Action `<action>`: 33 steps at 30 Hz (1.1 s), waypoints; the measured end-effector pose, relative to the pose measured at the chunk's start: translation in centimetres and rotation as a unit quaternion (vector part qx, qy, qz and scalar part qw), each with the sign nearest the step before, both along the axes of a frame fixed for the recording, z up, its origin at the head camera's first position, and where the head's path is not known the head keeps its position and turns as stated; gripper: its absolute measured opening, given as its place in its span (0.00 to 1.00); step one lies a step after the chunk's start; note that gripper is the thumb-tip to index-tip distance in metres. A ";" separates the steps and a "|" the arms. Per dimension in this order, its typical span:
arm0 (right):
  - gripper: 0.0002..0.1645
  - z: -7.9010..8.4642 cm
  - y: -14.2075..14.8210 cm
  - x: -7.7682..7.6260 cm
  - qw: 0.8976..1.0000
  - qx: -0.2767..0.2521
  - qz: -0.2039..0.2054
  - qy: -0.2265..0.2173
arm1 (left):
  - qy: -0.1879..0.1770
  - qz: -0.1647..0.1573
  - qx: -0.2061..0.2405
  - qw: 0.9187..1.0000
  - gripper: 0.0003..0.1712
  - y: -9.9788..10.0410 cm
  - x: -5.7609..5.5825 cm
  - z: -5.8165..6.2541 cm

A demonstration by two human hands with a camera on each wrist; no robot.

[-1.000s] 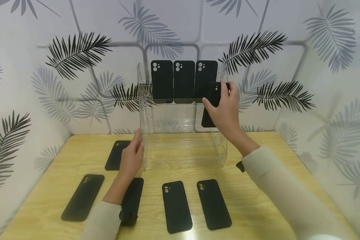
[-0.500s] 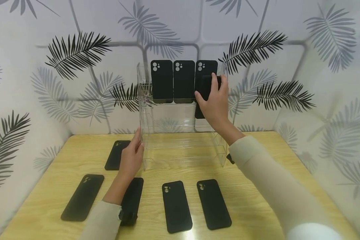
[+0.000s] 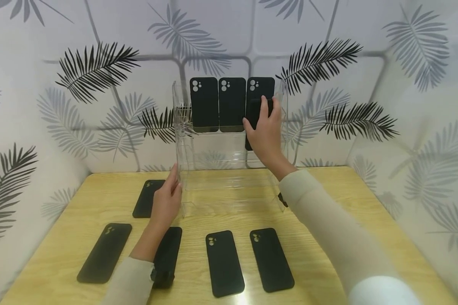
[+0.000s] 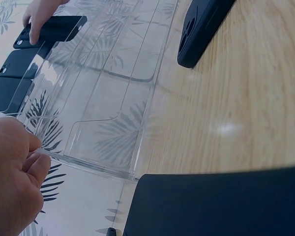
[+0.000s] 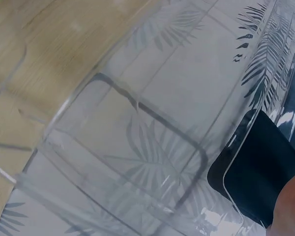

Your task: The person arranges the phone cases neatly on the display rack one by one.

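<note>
A clear acrylic tiered rack [image 3: 233, 182] stands at the back of the table. My left hand [image 3: 168, 201] grips its left side edge; curled fingers show at that edge in the left wrist view. My right hand [image 3: 267, 133] holds a black phone case [image 3: 255, 109] by its sides, upright, at the tier below the top one. It overlaps the lower part of a third case [image 3: 260, 84] on the top tier. In the right wrist view, the held case's lower end [image 5: 260, 162] is behind a clear lip of the rack. Two more cases [image 3: 205, 103] [image 3: 232, 103] stand beside it on top.
Several black cases lie on the wooden table [image 3: 313, 237]: two in front of the rack [image 3: 225, 263] [image 3: 272, 260], one far left [image 3: 104, 253], one behind my left hand [image 3: 149, 198], one partly under my left forearm [image 3: 170, 250]. A patterned wall [image 3: 229, 34] rises behind the rack.
My right hand has carried the held case leftward, from the rack's right side to in front of the third top case. The left hand has stayed on the rack.
</note>
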State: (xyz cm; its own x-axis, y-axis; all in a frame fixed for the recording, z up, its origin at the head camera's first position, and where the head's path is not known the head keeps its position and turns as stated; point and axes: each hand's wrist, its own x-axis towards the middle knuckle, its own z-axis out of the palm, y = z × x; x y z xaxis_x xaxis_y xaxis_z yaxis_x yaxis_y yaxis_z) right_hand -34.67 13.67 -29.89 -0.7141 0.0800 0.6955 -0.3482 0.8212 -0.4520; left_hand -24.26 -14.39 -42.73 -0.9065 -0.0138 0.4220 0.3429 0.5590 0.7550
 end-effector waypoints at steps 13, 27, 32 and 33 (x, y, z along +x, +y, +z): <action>0.47 -1.6 -0.6 -0.2 0.999 0.029 -0.015 -0.011 | -0.005 -0.003 0.004 1.000 0.38 0.0 0.1 0.1; 0.46 -2.3 -0.5 -0.2 0.995 0.079 -0.055 0.010 | -0.013 -0.006 0.013 1.000 0.38 0.1 0.0 0.0; 0.46 -2.2 -0.5 -0.1 0.991 0.106 -0.083 0.016 | -0.008 -0.003 0.012 1.000 0.39 0.1 0.0 0.0; 0.46 -2.2 -0.5 -0.1 0.990 0.108 -0.085 0.018 | -0.008 -0.003 0.012 1.000 0.39 0.1 0.1 0.0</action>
